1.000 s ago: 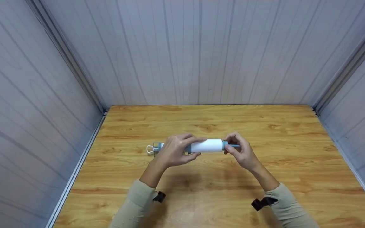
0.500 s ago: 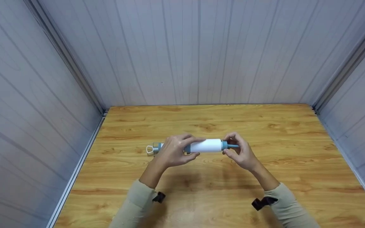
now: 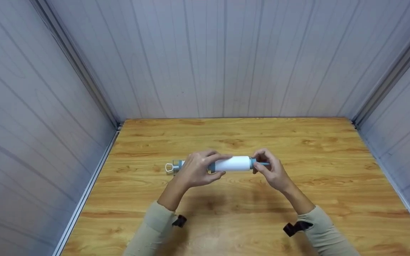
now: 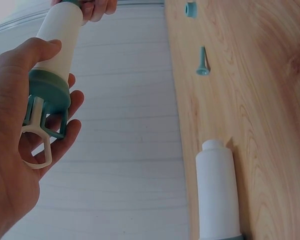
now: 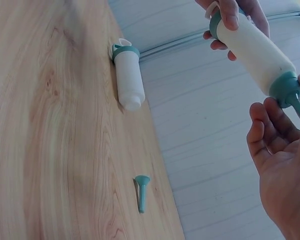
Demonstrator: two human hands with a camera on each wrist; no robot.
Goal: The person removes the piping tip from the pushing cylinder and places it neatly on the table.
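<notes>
A white, tube-shaped plunger syringe [image 3: 232, 163] is held level above the table in the head view. My left hand [image 3: 199, 169] grips it around its teal collar [image 4: 50, 90], thumb along the barrel. Its white pull ring [image 4: 49, 152] and teal cage stick out at my palm in the left wrist view. At the other end, my right hand [image 3: 273, 173] pinches the teal nozzle cap [image 5: 285, 87] between thumb and fingers; the thin spout points right in the head view. In the right wrist view, the cap sits against the barrel's end.
A second white syringe [image 5: 129, 77] lies on the wooden table [image 3: 226, 220], mostly hidden behind my left hand in the head view. A loose teal nozzle [image 4: 203, 62] and a small teal ring [image 4: 191, 9] lie beyond it. Pale panels [image 3: 205, 71] enclose the table.
My right thumb slid to the lower edge of the nozzle cap half a second ago and is now back up near the spout. My left hand and the barrel stay in place.
</notes>
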